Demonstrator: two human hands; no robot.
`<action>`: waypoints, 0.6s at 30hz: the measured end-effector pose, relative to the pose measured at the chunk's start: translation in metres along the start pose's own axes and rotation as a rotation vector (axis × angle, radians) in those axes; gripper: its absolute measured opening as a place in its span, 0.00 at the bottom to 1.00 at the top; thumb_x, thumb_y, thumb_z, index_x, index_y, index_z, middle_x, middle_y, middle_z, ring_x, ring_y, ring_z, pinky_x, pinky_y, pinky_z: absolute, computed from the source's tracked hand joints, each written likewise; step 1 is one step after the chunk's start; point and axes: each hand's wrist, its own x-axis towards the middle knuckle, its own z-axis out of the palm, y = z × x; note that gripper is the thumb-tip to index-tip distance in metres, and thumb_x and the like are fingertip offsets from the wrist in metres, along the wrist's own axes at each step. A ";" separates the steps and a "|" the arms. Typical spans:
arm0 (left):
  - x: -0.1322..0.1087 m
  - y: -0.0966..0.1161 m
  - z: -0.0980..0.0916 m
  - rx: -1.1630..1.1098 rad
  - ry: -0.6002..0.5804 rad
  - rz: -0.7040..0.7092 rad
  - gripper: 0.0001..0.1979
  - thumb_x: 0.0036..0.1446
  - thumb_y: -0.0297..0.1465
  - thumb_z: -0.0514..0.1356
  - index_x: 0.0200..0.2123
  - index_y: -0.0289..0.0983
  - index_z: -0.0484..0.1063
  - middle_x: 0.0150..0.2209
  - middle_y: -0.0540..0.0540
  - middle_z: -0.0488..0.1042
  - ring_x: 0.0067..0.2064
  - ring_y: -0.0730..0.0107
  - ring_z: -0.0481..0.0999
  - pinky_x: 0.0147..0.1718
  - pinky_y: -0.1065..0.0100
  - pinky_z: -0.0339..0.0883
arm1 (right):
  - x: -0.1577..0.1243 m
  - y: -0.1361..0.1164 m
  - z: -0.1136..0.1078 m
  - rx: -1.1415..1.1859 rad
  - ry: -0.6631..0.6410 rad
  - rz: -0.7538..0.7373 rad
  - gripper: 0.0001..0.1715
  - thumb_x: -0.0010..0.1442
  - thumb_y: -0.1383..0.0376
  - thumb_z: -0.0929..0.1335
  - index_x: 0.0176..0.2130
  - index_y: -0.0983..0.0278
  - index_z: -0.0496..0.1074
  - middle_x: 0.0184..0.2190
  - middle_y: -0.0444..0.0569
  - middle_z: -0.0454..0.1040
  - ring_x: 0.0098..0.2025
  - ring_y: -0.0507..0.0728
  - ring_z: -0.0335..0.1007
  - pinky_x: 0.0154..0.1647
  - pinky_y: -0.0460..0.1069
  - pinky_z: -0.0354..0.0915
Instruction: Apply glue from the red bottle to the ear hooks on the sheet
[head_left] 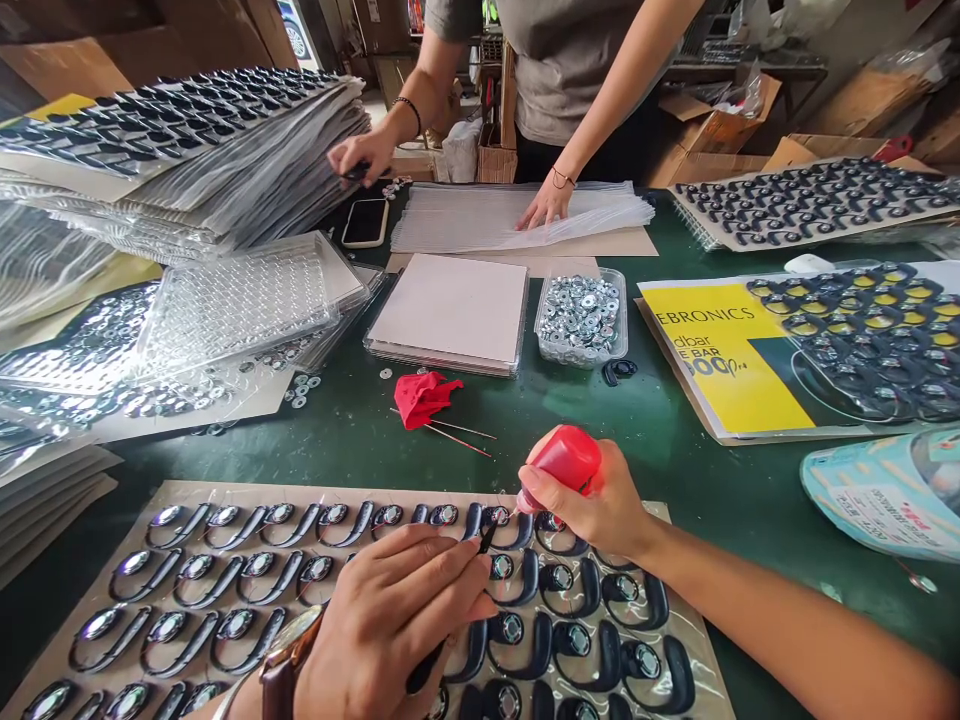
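Observation:
My right hand (607, 500) grips a small red squeeze bottle (566, 458), tilted so its thin nozzle points down and left at one of the black hook-shaped parts (501, 518). My left hand (405, 600), a watch on its wrist, is closed on black tweezers (487, 540). Their dark tip shows beside that same part, close to the nozzle; most of the tool is hidden by my fingers. Both hands are over a brown sheet (180, 490) carrying rows of these hooked parts, each with a shiny round metal piece. My left hand covers some of them.
A co-worker's hand (547, 205) presses on white sheets opposite. Mid-table are a tub (581, 350) of metal washers, a stack of square cards (450, 305) and a red cloth (424, 398) with thin wires. Stacked trays (247, 290) stand left, a yellow box (720, 370) right.

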 end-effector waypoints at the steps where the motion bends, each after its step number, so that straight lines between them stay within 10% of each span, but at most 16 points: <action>1: 0.001 -0.001 0.000 -0.002 0.005 -0.006 0.13 0.61 0.21 0.53 0.46 0.31 0.73 0.40 0.42 0.80 0.40 0.67 0.79 0.45 0.65 0.72 | 0.000 0.000 0.000 -0.007 -0.002 0.003 0.17 0.61 0.53 0.70 0.29 0.63 0.70 0.20 0.46 0.74 0.24 0.55 0.73 0.29 0.49 0.70; 18: 0.005 -0.012 -0.005 -0.174 0.066 -0.239 0.08 0.62 0.22 0.56 0.41 0.35 0.74 0.37 0.47 0.80 0.36 0.75 0.79 0.40 0.72 0.71 | -0.005 -0.018 -0.007 0.079 -0.057 0.040 0.17 0.55 0.55 0.75 0.35 0.64 0.71 0.22 0.45 0.76 0.21 0.51 0.67 0.22 0.45 0.64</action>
